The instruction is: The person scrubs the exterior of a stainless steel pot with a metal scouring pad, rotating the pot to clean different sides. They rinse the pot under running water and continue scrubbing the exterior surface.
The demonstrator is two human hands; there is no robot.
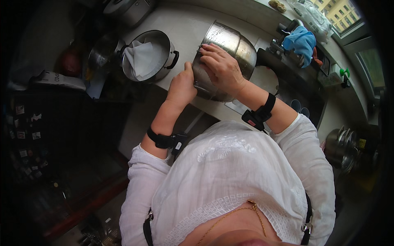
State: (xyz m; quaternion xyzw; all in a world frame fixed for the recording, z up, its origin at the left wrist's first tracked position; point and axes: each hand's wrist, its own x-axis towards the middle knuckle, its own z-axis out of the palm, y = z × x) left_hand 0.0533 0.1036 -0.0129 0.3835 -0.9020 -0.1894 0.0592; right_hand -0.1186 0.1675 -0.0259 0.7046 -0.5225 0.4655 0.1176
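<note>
A large stainless steel pot (229, 38) lies tipped on its side at the counter's edge, its wall dotted with drops or specks. My left hand (182, 84) grips the pot's near left rim, thumb pointing up. Against the pot's wall rests my right hand (221, 66), fingers bent over a small dark thing, perhaps a scouring pad, mostly hidden under the fingertips. Left of the pot stands a two-handled steel pot (160, 63) with a white cloth (140, 58) draped inside it.
A sink (292, 80) lies to the right, with a blue cloth (300, 41) hung over the faucet. A steel strainer (103, 53) and a cooker (127, 12) stand at the left. Stacked pots (341, 147) are at the far right. A plastic bag (311, 20) lies on the window sill.
</note>
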